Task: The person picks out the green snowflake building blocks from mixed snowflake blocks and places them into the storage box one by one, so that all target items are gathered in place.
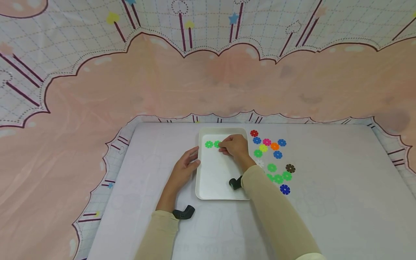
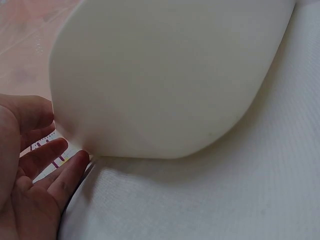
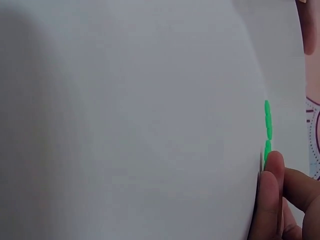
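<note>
The near green disc (image 1: 216, 144) is best kept flat, w/ only its edge pinched, so the far green disc (image 1: 209, 144) just beside it isn't bumped. Prob. it should be let go softly, b/c a quick pull could drag it. The tray (image 1: 208, 180) is best held steady by the L hand (image 1: 183, 168) w/ a light touch.

Both green discs are set in the tray, nr its top L corner. The near one is partly hidden by the tips of the R hand (image 1: 235, 146); the far one is past them, to the L, untouched. The R thumb and finger are almost closed, w/ the near disc seemingly pinched. The L fingers are spread a bit and rested on the tray's L edge; nothing's gripped. More discs (image 1: 278, 179) are strewn R of the tray.
</note>
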Tool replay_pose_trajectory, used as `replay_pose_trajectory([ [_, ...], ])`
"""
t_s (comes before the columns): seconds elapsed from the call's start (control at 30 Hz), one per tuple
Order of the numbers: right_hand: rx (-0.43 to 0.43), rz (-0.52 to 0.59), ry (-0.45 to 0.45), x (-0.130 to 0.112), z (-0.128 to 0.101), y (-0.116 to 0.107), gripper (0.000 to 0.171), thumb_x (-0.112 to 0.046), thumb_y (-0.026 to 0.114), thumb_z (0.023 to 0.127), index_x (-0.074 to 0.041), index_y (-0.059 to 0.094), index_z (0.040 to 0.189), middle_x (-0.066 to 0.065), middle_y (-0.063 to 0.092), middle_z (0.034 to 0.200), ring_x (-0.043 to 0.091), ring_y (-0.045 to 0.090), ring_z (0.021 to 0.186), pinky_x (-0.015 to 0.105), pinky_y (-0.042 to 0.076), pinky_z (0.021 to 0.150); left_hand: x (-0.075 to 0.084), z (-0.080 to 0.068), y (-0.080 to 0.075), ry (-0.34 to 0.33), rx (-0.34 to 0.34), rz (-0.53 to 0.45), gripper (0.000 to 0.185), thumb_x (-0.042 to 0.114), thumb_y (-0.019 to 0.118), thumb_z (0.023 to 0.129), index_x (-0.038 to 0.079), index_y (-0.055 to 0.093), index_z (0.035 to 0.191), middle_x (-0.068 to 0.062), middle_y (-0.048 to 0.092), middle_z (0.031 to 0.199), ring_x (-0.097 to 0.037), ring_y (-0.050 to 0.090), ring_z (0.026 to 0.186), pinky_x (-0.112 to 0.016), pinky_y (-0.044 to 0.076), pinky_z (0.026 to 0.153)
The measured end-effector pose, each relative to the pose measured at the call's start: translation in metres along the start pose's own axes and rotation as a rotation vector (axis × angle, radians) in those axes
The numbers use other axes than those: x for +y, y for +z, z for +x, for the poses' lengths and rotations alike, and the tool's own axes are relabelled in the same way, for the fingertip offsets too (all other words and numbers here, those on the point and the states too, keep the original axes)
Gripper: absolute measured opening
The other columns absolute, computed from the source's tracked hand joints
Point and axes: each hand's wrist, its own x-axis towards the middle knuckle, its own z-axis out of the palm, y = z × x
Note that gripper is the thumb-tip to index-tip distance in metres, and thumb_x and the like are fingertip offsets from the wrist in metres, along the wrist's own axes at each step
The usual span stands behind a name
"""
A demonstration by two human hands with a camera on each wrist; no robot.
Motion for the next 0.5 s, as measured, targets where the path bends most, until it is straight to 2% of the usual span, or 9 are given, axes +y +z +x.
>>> replay_pose_trajectory([
  [0.27,-0.001,-0.001,-0.006,0.0008,0.0004,-0.0009,0.018,-0.021,0.082,0.088,-0.010,0.070,0.095,0.009,0.075,0.091,0.017,0.076,0.072,0.022,0.060,0.062,-0.0008,-0.0013,0.0006,0.022,0.010,-0.015,0.056,0.014,0.062,0.102,0.018,0.044,0.155,-0.013,0.047,0.157,-0.033,0.048,0.144,-0.054,0.045,0.113],
  [0.5,-0.036,0.030,0.000,0.0007,0.0020,-0.0018,0.018,-0.020,0.082,0.088,-0.009,0.070,0.096,0.010,0.075,0.092,0.017,0.076,0.073,0.024,0.061,0.064,-0.0028,-0.0019,0.0000,0.041,0.019,-0.002,0.054,0.017,0.063,0.101,0.022,0.047,0.153,-0.010,0.050,0.155,-0.031,0.050,0.142,-0.053,0.047,0.112],
])
